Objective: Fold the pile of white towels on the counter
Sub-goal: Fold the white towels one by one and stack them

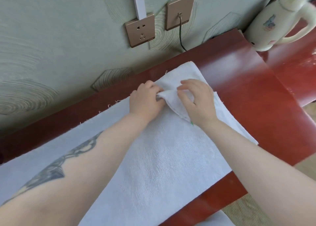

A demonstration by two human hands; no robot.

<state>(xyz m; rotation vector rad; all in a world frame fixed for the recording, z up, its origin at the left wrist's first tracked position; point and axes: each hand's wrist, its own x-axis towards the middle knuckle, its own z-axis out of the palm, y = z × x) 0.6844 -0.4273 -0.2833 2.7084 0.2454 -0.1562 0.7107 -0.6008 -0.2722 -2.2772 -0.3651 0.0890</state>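
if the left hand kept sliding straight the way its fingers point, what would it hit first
Most likely the right hand. The left hand points across the towel toward it, both pinching the same raised fold. Past that lie more towel and bare red counter; depth is hard to judge.

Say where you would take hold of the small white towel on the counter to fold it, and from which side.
Grip the small towel at its raised corner, where the left hand and right hand already pinch it. Come from above on the near side: the rest lies flat on the counter, so only that lifted flap offers an edge.
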